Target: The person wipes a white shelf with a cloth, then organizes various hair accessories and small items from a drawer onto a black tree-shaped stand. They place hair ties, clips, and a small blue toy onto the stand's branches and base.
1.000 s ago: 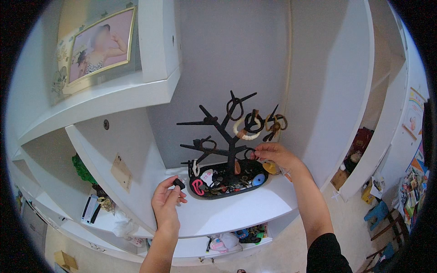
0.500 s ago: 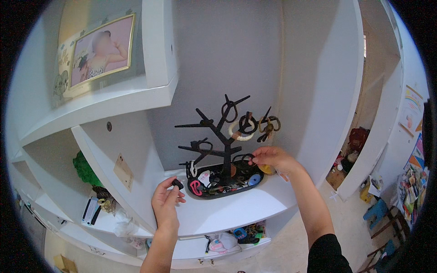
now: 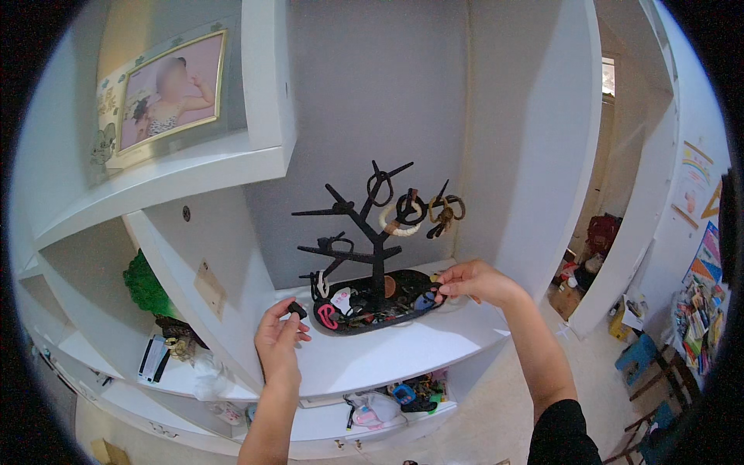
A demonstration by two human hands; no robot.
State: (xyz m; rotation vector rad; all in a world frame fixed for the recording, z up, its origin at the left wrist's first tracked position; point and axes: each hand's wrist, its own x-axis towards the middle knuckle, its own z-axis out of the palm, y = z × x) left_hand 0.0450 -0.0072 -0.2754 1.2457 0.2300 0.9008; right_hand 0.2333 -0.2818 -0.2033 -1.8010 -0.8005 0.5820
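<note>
A small black piece [image 3: 297, 310], too small to name, is pinched in my left hand [image 3: 279, 337] at the tray's left front. My right hand [image 3: 474, 282] is closed at the tray's right end, fingertips on a thin black band [image 3: 439, 290] that is hard to tell from the rim. The black oval tray [image 3: 364, 332] bears a black tree-shaped stand [image 3: 378, 267]. Hair ties hang on its branches, among them a cream one [image 3: 400, 231] and a brown one [image 3: 446, 213]. In the tray lie a pink clip [image 3: 326, 315], a blue oval piece [image 3: 424, 301] and other small things.
White shelf walls rise on both sides of the tray's shelf [image 3: 387, 360]. Below is an open drawer [image 3: 376, 438] with mixed small items. A framed picture [image 3: 172, 93] stands upper left, with a green ornament [image 3: 146, 285] lower left. Blue chairs [image 3: 638, 359] stand at the right.
My right hand has moved down, from above the tray's back to its right end. My left hand keeps its black piece. The view has shifted slightly.
</note>
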